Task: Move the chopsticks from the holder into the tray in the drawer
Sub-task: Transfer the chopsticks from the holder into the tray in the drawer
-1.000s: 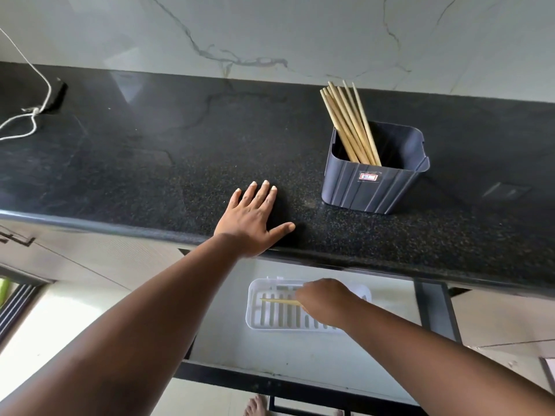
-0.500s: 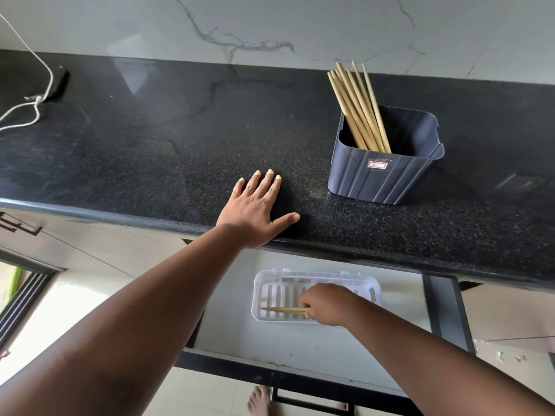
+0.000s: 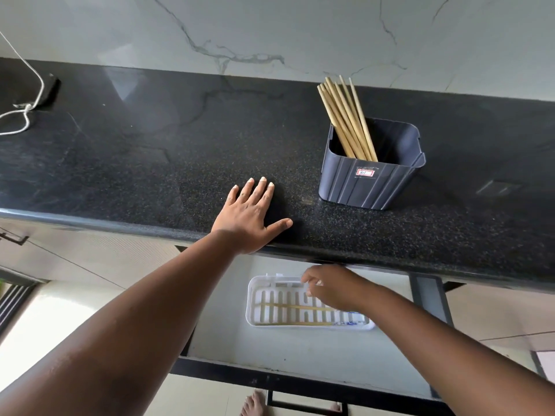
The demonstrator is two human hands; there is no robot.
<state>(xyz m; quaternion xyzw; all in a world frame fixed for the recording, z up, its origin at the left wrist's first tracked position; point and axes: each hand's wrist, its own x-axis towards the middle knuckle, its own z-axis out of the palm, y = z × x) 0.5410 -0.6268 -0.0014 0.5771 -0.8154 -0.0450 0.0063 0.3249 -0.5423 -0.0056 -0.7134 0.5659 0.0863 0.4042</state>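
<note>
A dark grey ribbed holder stands on the black counter, with several wooden chopsticks leaning to the left in it. Below the counter, an open drawer holds a white slotted tray. Two chopsticks lie lengthwise in the tray, one along its near wall. My right hand hovers over the tray's right part with fingers loosely apart and nothing in them. My left hand rests flat on the counter edge, fingers spread.
The black granite counter runs the full width under a marble wall. A white cable and a dark object lie at the far left. The drawer's black front edge is near me; bare feet show below.
My right hand has let go of the chopstick it held; it now lies in the tray. The hand has lifted slightly toward the tray's back. My left hand has stayed put.
</note>
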